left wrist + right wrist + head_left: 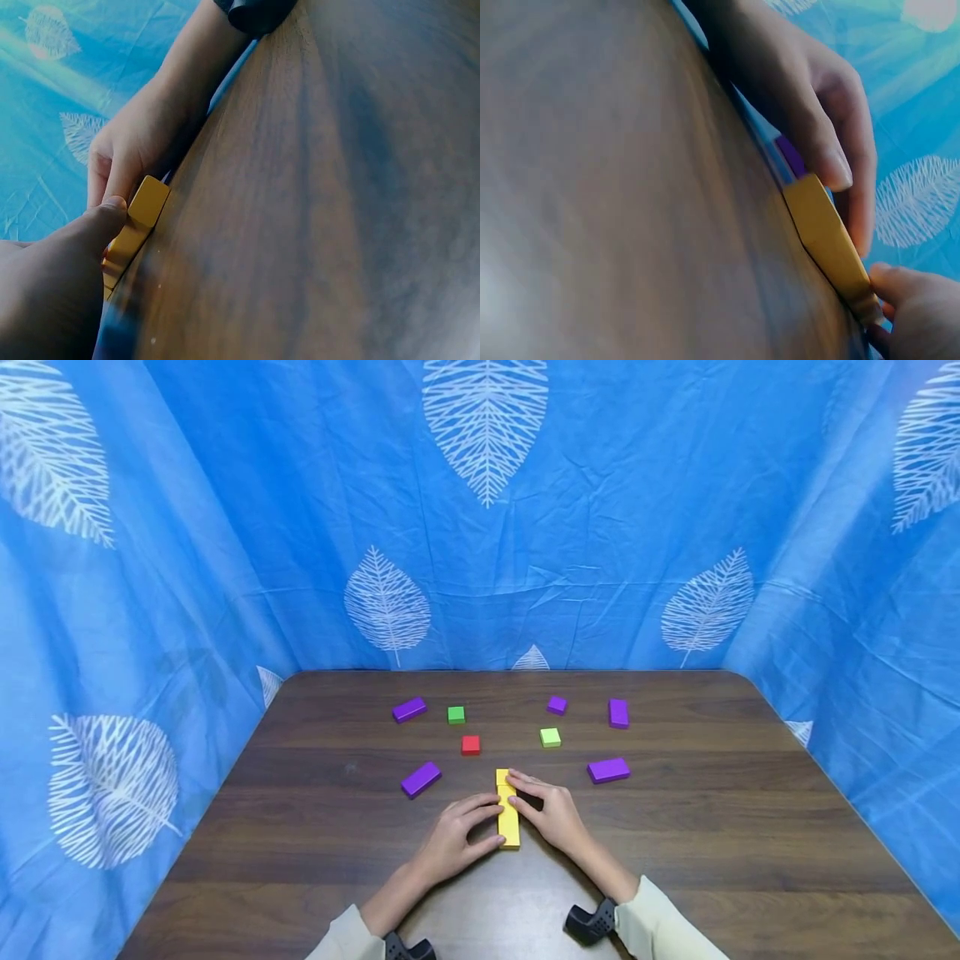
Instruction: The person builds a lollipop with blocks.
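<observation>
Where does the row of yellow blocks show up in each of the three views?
Head: the row of yellow blocks lies below centre, slightly to the right.
Left wrist: lower left.
Right wrist: lower right.
Shared landmark: the blue leaf-print curtain, visible in all three.

Clock face centred on yellow blocks (510, 822), head view. Blocks themselves: smooth, lightly satin faces; wood or plastic, cannot tell. Red block (470, 745) at 11 o'clock, lime block (551, 737) at 1: same smooth finish. Purple block (609, 770) at 2: smooth, slight sheen. Tabletop (300, 843): wood-grained, smooth, glossy glare toward 6. Curtain (600, 510) at 12: creased cloth, soft sheen. Sleeve (667, 918) toward 4: matt cloth. Wrist device (590, 924) toward 5: dark, plastic-looking.
</observation>
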Tool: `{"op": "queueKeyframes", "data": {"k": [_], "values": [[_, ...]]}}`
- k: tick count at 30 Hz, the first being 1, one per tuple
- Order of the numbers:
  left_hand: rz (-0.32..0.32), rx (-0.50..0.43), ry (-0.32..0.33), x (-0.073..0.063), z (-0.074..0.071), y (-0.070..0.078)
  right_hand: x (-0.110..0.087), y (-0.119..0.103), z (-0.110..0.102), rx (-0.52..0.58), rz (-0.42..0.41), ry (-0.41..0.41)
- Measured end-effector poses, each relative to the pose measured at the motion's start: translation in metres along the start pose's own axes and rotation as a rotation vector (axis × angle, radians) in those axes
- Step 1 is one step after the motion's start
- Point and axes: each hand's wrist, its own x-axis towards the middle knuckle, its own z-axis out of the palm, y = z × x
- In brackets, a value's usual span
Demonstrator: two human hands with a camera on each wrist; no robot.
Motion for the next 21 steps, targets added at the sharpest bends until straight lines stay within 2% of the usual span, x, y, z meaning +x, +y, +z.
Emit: {"op": "queueKeyframes", "data": {"k": [6,21], "values": [[-0.011,-0.001,-0.001,0.001,-0.002,0.0019,-0.0009,-0.004,0.0022,-0.012,0.034,0.014],[-0.015,-0.011,-0.004,-0.0001,-0.0005,0.0018,-0.0024,-0.0021,0.0028,-0.011,0.02,0.041]]}}
